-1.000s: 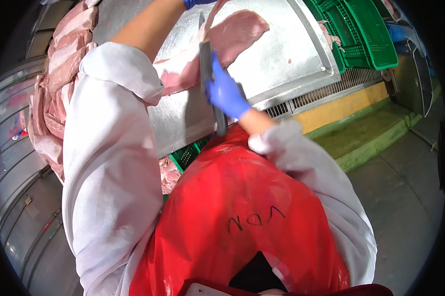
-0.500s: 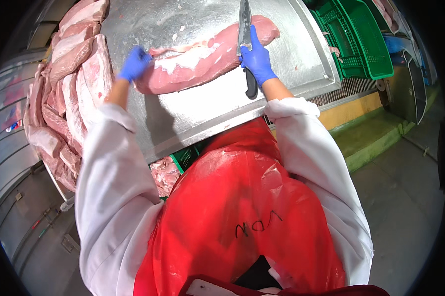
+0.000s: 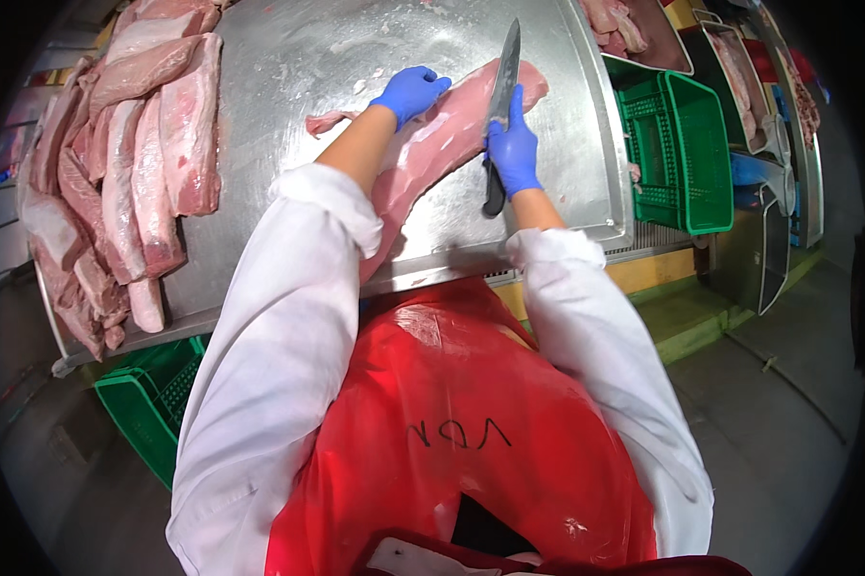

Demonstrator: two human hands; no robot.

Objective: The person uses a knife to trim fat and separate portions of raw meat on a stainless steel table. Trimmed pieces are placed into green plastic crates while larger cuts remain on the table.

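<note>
A long pink piece of boneless pork loin (image 3: 418, 173) lies slantwise on the metal table, its near end down by the front edge. My right hand (image 3: 514, 156), in a blue glove, grips a knife (image 3: 505, 82) with a black handle, forefinger stretched along the blade. The blade points away from me, over the far right part of the loin. My left hand (image 3: 410, 95), also blue-gloved, is over the loin's far left edge. Its fingers are curled together, and whatever they pinch is hidden. A small loose-looking strip of meat (image 3: 327, 121) shows left of my left wrist.
Many pork pieces (image 3: 130, 154) are piled at the table's left side. The metal table (image 3: 269, 86) has a raised rim. Green crates stand at the right (image 3: 706, 154) and below the table's left front edge (image 3: 140, 403). Containers of meat (image 3: 634, 29) are at the far right.
The loin has turned, its left end swinging toward me. My left hand has moved from that end to the loin's far edge. The knife stays in my right hand, now tilted more right.
</note>
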